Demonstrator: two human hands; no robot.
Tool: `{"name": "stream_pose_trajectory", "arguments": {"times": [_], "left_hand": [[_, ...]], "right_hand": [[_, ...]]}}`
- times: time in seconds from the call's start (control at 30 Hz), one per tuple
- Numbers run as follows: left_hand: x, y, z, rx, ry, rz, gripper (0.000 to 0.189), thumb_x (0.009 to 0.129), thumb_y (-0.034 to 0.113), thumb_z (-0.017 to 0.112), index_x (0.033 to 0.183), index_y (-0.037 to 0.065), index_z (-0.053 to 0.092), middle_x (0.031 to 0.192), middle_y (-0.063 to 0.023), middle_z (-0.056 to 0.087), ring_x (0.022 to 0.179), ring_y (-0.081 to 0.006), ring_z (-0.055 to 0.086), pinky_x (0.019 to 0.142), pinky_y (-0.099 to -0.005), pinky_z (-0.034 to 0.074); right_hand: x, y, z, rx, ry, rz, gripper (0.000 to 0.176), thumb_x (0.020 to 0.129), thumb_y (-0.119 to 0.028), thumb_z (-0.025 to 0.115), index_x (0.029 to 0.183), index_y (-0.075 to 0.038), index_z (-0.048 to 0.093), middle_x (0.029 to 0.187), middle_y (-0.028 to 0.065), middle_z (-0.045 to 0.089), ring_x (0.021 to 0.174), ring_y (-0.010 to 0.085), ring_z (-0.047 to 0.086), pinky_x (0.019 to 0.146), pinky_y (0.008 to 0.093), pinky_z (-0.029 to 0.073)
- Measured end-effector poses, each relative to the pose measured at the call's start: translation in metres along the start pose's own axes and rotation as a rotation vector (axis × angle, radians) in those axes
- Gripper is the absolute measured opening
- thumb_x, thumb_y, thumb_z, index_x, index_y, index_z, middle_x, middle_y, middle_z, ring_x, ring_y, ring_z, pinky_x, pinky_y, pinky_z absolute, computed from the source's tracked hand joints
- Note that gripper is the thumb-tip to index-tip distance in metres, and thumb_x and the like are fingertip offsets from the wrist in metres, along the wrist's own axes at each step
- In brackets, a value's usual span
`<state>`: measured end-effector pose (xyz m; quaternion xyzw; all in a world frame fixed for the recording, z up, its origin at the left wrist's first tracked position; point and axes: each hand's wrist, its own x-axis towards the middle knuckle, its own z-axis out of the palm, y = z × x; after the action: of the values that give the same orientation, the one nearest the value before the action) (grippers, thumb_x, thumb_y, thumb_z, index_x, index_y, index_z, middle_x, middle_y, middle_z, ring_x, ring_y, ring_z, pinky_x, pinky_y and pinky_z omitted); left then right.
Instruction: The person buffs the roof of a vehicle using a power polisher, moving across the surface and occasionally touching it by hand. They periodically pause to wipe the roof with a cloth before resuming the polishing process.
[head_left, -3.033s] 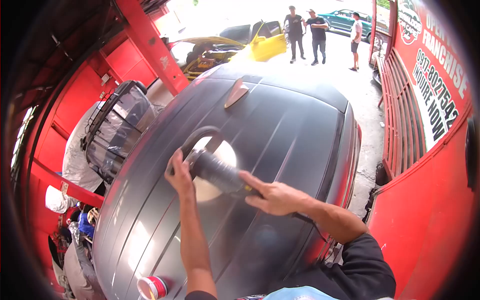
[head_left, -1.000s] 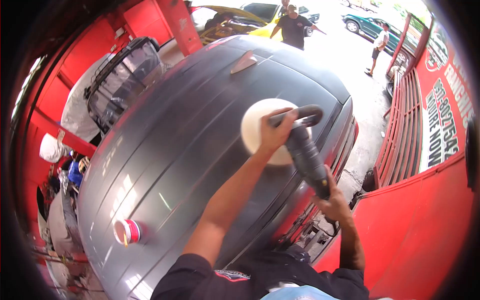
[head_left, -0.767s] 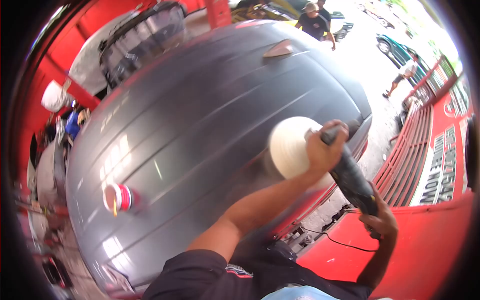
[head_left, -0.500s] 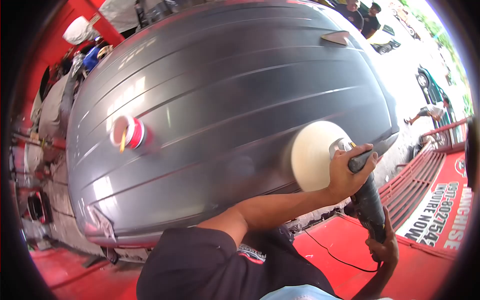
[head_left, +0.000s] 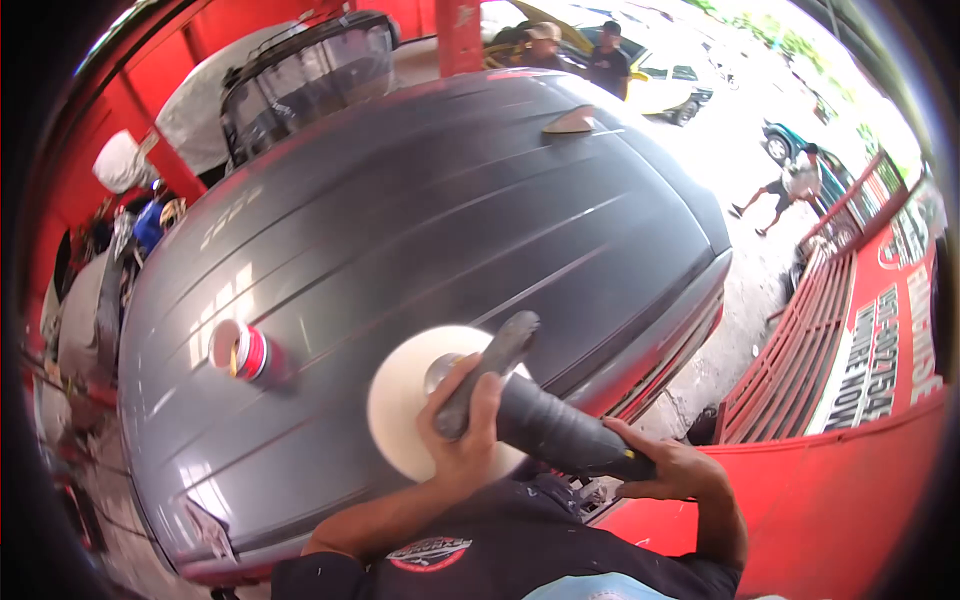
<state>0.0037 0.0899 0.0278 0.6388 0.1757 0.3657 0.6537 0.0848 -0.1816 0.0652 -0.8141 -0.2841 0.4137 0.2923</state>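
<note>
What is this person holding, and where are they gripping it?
A power polisher with a round white pad: the left hand grips its front handle, the right hand its rear end.

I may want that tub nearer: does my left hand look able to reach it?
Probably, if freed: the left hand now grips the polisher, whose white pad lies between it and the tub.
</note>
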Motion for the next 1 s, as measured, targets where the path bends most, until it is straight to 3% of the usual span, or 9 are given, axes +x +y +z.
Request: {"name": "stream_pose_trajectory", "arguments": {"times": [0.07,0.2,0.33,0.4,0.47,0.6,0.8,0.93,1.0], "left_hand": [[0.002,-0.004,0.005,-0.063,-0.018,-0.081,0.029,0.094,0.010,0.069,0.117,-0.008,0.066,0.100,-0.0085,0.067,0.084,-0.0099,0.062,0.074,-0.0216,0.050],[0.012,-0.019,0.053,-0.120,-0.198,-0.152,0.030,0.096,0.012,0.068,0.118,-0.006,0.065,0.082,-0.0003,0.062,0.067,-0.0033,0.054,0.056,-0.0197,0.043],[0.030,-0.049,0.133,-0.090,-0.421,-0.001,0.024,0.091,0.014,0.072,0.108,-0.003,0.072,0.081,-0.0069,0.070,0.068,-0.0090,0.063,0.063,-0.0253,0.051],[0.052,-0.070,0.170,-0.181,-0.536,0.048,0.025,0.090,0.018,0.073,0.103,-0.002,0.074,0.083,-0.0101,0.073,0.074,-0.0102,0.066,0.069,-0.0270,0.054],[0.078,-0.088,0.204,-0.139,-0.617,0.108,0.033,0.089,0.027,0.073,0.104,-0.002,0.074,0.080,-0.0082,0.072,0.074,-0.0093,0.066,0.069,-0.0266,0.054],[0.112,-0.099,0.249,-0.167,-0.711,0.040,0.038,0.088,0.031,0.073,0.106,-0.003,0.074,0.079,-0.0075,0.072,0.076,-0.0105,0.066,0.070,-0.0275,0.053],[0.120,-0.097,0.237,-0.113,-0.682,0.151,0.036,0.089,0.029,0.073,0.107,-0.002,0.074,0.086,-0.0083,0.073,0.080,-0.0108,0.066,0.075,-0.0268,0.053],[0.101,-0.100,0.183,-0.203,-0.592,-0.039,0.032,0.089,0.023,0.075,0.112,0.000,0.073,0.090,-0.0086,0.074,0.086,-0.0123,0.067,0.081,-0.0286,0.053],[0.090,-0.090,0.146,-0.132,-0.506,-0.054,0.030,0.088,0.018,0.076,0.112,0.001,0.073,0.091,-0.0091,0.074,0.086,-0.0146,0.068,0.083,-0.0305,0.053]], "right_hand": [[0.004,0.017,0.007,0.031,-0.031,-0.101,0.096,0.083,-0.030,0.080,0.159,-0.020,0.021,0.105,0.0263,0.068,0.103,0.0415,0.066,0.087,0.0454,0.049],[-0.024,0.031,0.001,0.055,0.158,-0.047,0.099,0.081,-0.027,0.080,0.159,-0.020,0.021,0.109,0.0232,0.068,0.104,0.0379,0.067,0.092,0.0423,0.050],[-0.028,0.069,0.014,0.244,0.355,0.167,0.101,0.077,-0.016,0.079,0.159,-0.015,0.021,0.116,0.0207,0.067,0.107,0.0293,0.066,0.094,0.0400,0.050],[0.000,0.116,0.044,0.404,0.423,0.086,0.102,0.076,-0.010,0.077,0.160,-0.014,0.019,0.116,0.0202,0.065,0.105,0.0248,0.065,0.093,0.0370,0.049],[0.031,0.136,0.055,0.524,0.693,0.031,0.101,0.077,-0.006,0.074,0.160,-0.014,0.017,0.116,0.0190,0.063,0.102,0.0229,0.063,0.092,0.0352,0.050],[0.063,0.132,0.021,0.595,0.721,0.010,0.102,0.079,-0.002,0.066,0.161,-0.013,0.005,0.110,0.0150,0.064,0.072,0.0178,0.062,0.061,0.0313,0.053],[0.069,0.138,0.013,0.519,0.710,0.008,0.101,0.080,-0.003,0.066,0.161,-0.010,0.005,0.106,0.0127,0.065,0.069,0.0157,0.061,0.059,0.0308,0.052],[0.057,0.123,0.021,0.398,0.599,0.019,0.105,0.078,-0.016,0.079,0.160,-0.009,0.013,0.105,0.0195,0.067,0.091,0.0264,0.067,0.085,0.0379,0.053],[0.055,0.113,0.027,0.290,0.567,-0.012,0.107,0.077,-0.020,0.081,0.159,-0.009,0.014,0.106,0.0217,0.068,0.094,0.0293,0.068,0.087,0.0394,0.052]]}}
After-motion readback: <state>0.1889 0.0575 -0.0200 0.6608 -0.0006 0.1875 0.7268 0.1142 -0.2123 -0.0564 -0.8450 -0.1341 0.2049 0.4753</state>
